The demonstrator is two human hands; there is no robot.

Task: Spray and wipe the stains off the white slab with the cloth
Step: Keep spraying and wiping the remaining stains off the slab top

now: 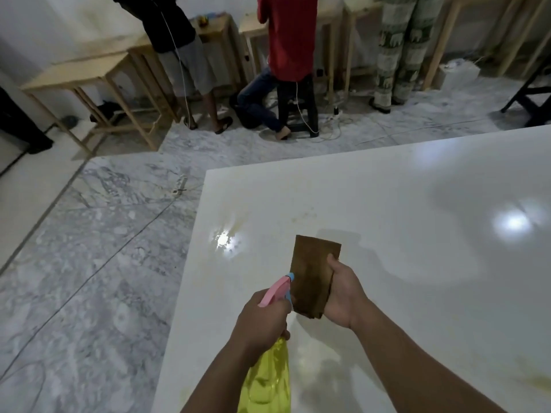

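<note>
A glossy white slab (402,204) fills the right and lower middle of the head view. Faint yellowish stains (241,226) lie near its left edge beside a wet, shining patch, and more show at the lower right (536,380). My left hand (264,320) grips a spray bottle (268,383) with yellow liquid and a pink and blue head (278,289), its nozzle pointing forward and up towards the cloth. My right hand (343,293) holds a folded brown cloth (313,272) above the slab, just right of the nozzle.
Grey marble floor (89,263) runs along the slab's left and far sides, with cables and a power strip (180,184) on it. Three people (286,40) stand or sit at wooden tables (80,73) along the far wall. A black stand (530,96) is at the far right.
</note>
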